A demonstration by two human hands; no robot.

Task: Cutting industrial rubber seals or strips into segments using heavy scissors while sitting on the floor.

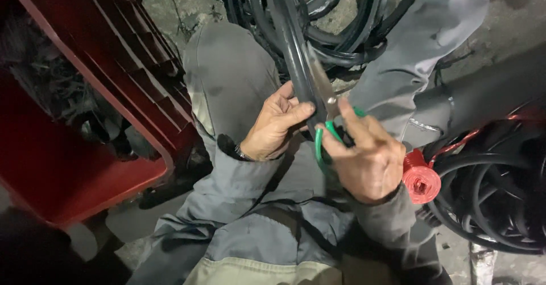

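My left hand [275, 124] grips a thick black rubber hose [291, 40] that runs up from my lap to a coil at the top. My right hand [367, 158] holds green-handled scissors [325, 134], fingers through the loops. The metal blades [319, 80] lie along the hose just above my left thumb. Whether the blades are cutting into the rubber cannot be told. Both hands sit close together over my grey trousers [230, 74].
A red plastic crate [85, 114] with dark scraps stands at the left. Coiled black hoses [341, 29] lie at the top and more black hoses [500, 199] at the right. A spool of red twine [421, 180] rests beside my right wrist. Concrete floor lies beneath.
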